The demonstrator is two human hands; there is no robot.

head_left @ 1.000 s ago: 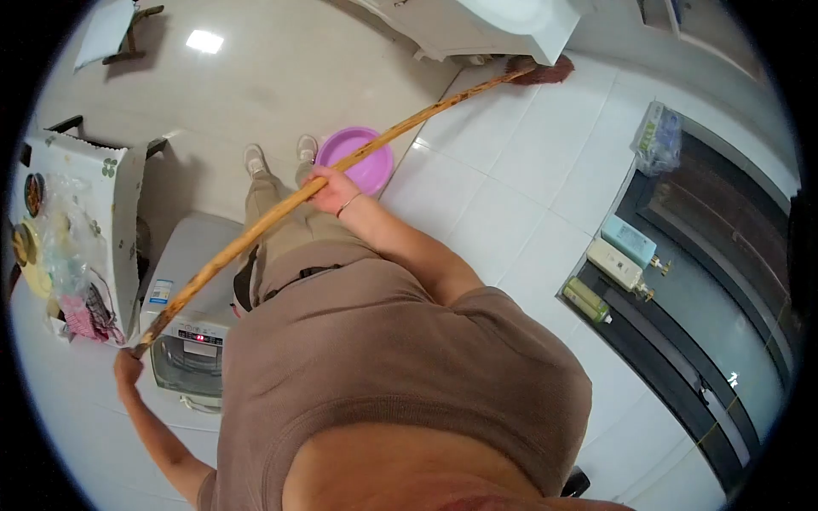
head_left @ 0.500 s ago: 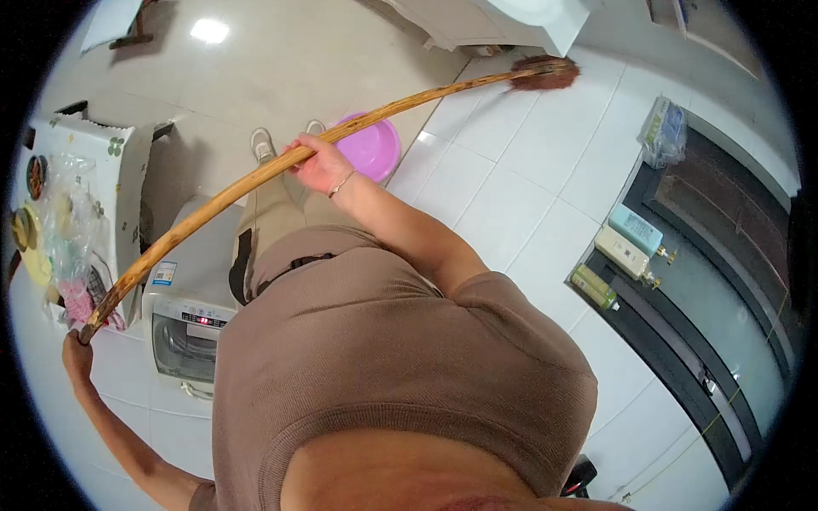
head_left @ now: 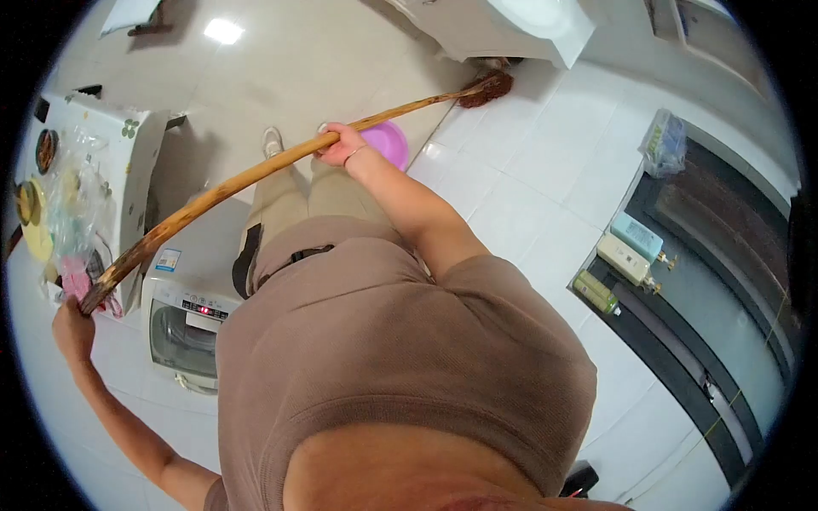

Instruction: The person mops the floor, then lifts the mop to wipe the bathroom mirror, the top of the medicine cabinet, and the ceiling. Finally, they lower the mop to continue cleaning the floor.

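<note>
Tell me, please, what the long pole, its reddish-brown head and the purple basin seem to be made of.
Pole: apparently wood, bare or clear-coated, given its streaky yellow-brown surface and dark patches.
Head: probably coarse plant or synthetic fibre, judging by its fuzzy, matt edge.
Basin: likely smooth plastic, from its even, vivid colour.

Here's your wooden pole (head_left: 247, 179), smooth with a slight sheen along its length, turning rough-looking and knotty at the butt, and it runs out to a coarse, matt, fibrous head (head_left: 487, 89)! The basin (head_left: 390, 146) you see is smooth plastic. Look at that beige floor (head_left: 256, 85), glossy enough to throw back a bright glare, and the white tiles (head_left: 524, 183) shine too. Your top (head_left: 400, 341) is matt knit cloth, your trousers (head_left: 345, 200) plain matt fabric, and there's crinkled, see-through plastic bagging (head_left: 75, 200)!
</note>
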